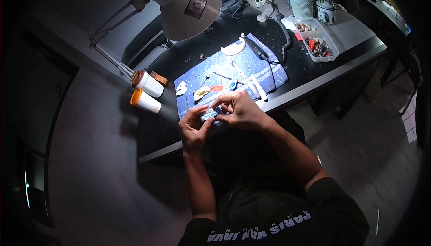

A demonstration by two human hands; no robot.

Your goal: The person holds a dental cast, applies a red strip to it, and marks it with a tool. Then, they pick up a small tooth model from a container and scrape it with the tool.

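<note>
A small white and light-blue piece (209, 115) is held between both hands above the near edge of the blue towel (276, 69). My left hand (195, 127) grips it from the left with fingers and thumb. From the right, my right hand (240, 110) has its thumb and fingers closed on the same piece. Just beyond the hands lie a cream-coloured molded piece (201, 93), a red piece (216, 88) and a blue and white piece (232, 85). Thin tools and a white-handled tool (256, 84) rest on the towel.
A white desk lamp (188, 13) hangs over the towel. Two lidded cups (150, 86) stand at the left. A black handpiece (256, 47) with a coiled cord lies at the back. A plastic container (332, 44) and a brush holder (301, 7) stand at the right.
</note>
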